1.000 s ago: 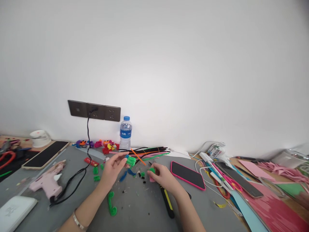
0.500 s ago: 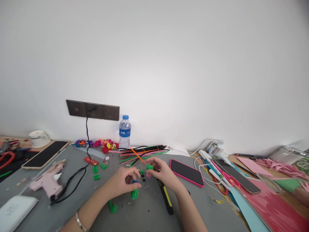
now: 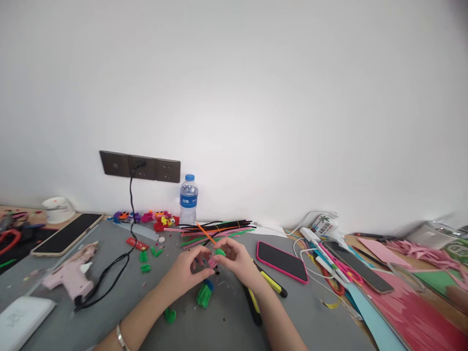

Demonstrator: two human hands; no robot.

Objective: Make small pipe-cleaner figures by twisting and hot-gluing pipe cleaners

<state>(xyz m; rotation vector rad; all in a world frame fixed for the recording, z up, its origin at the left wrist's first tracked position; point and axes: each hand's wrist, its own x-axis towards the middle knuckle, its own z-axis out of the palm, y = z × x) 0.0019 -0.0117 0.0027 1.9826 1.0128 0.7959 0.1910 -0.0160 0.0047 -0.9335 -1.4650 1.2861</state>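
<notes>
Between my two hands is a small green and pink fuzzy piece [image 3: 220, 252], seemingly bent pipe cleaner. My right hand [image 3: 237, 261] pinches its green part, while the fingers of my left hand [image 3: 190, 269] close around the pink end. Below them a green and blue bundle of pipe cleaner [image 3: 204, 295] rests on the grey mat [image 3: 204, 331]. A curled green piece [image 3: 170, 315] lies by my left forearm. Yellow and black pliers [image 3: 274, 283] lie partly under my right wrist.
A pink glue gun [image 3: 69, 275] and its black cord [image 3: 109, 278] lie left. Pipe cleaners [image 3: 219, 231] and a water bottle [image 3: 188, 201] are at the back. Right are a pink-edged phone [image 3: 282, 262], pink scissors [image 3: 347, 270] and coloured sheets [image 3: 420, 312].
My left hand has left the green and blue bundle and moved up to the piece in my right hand. My right hand has shifted slightly left, showing more of the pliers.
</notes>
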